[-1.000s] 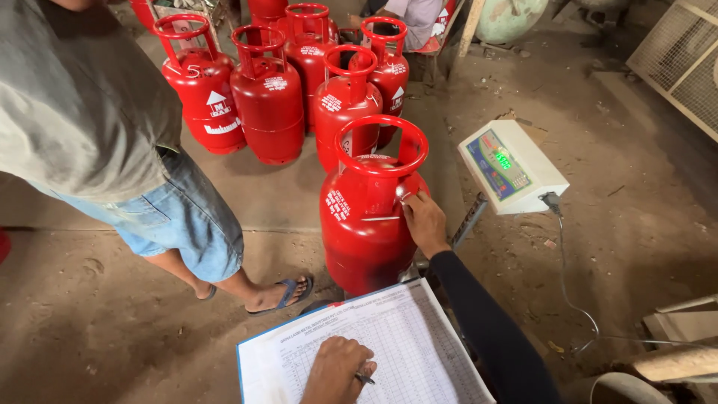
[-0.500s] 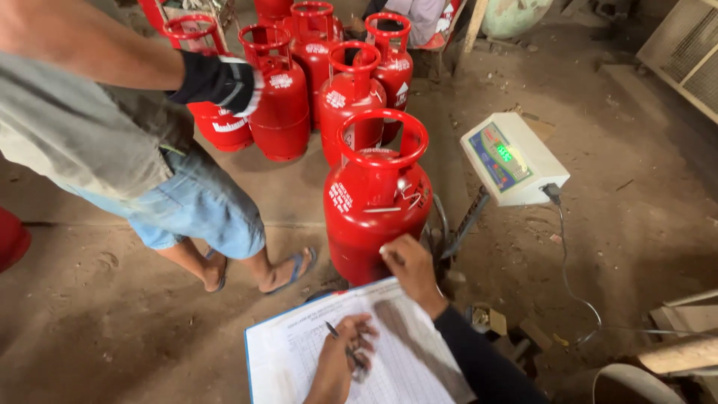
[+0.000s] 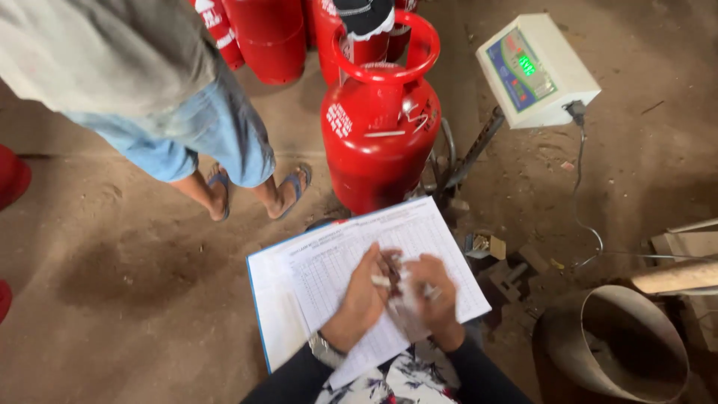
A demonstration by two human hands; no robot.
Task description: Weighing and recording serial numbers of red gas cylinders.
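My left hand (image 3: 361, 298) and my right hand (image 3: 436, 301) meet over a printed table sheet (image 3: 329, 262) on a blue-edged board on my lap. The left hand's fingers close on a pen; motion blur hides what the right hand's curled fingers touch. Just beyond the sheet a red gas cylinder (image 3: 380, 131) stands upright on a floor scale. A co-worker's hand in a black glove (image 3: 365, 15) grips its top ring handle.
The co-worker, in a grey shirt, denim shorts (image 3: 194, 135) and flip-flops, stands to the left. More red cylinders (image 3: 265, 34) stand behind. The scale's white display box (image 3: 535, 69) sits on a post at right, a metal bucket (image 3: 613, 348) at lower right.
My right hand left the cylinder and came down to join my left hand over the sheet. The co-worker's gloved hand reached across and took hold of the cylinder's ring handle.
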